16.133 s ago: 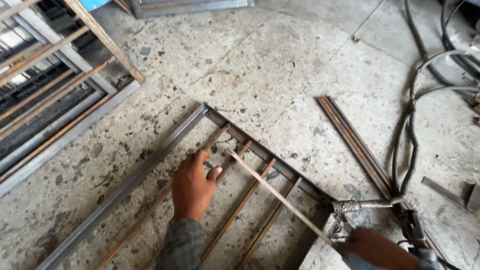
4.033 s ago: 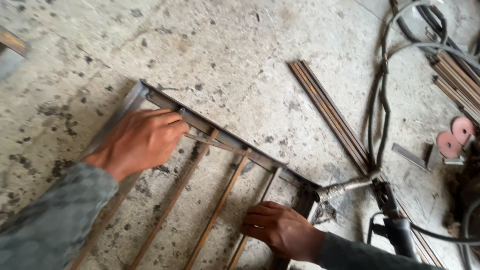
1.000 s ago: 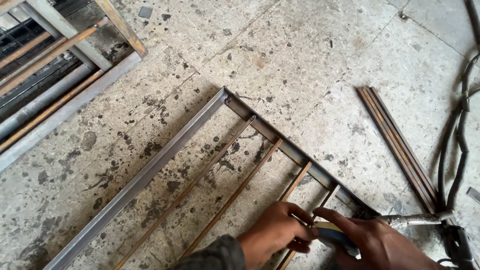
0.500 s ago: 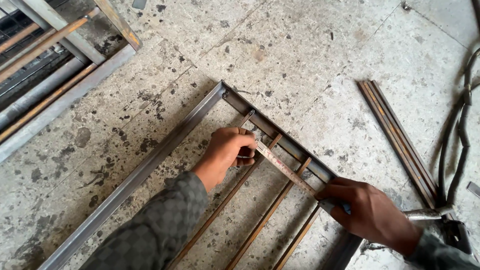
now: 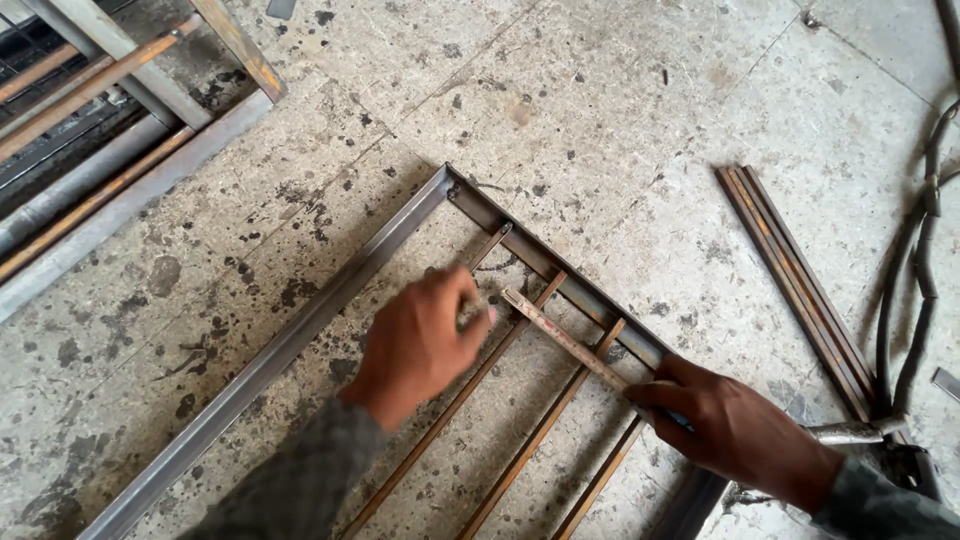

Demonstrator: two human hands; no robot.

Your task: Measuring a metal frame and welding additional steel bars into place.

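A grey steel angle frame (image 5: 330,292) lies on the concrete floor with several thin rusty bars (image 5: 545,430) running across it. My left hand (image 5: 420,340) rests with curled fingers on the first bar near the frame's corner. My right hand (image 5: 735,425) grips a tape measure, whose blade (image 5: 565,340) stretches across the bars toward my left hand. The blade's tip lies just right of my left fingers.
A bundle of loose rusty bars (image 5: 795,285) lies to the right. Dark cables (image 5: 915,270) curl along the right edge, and a welding holder (image 5: 860,432) lies behind my right hand. Steel frames and tubes (image 5: 90,150) are stacked at the upper left.
My left hand has slid a little toward the frame's corner along the first bar. My right hand has moved slightly left, still holding the tape measure out across the bars.
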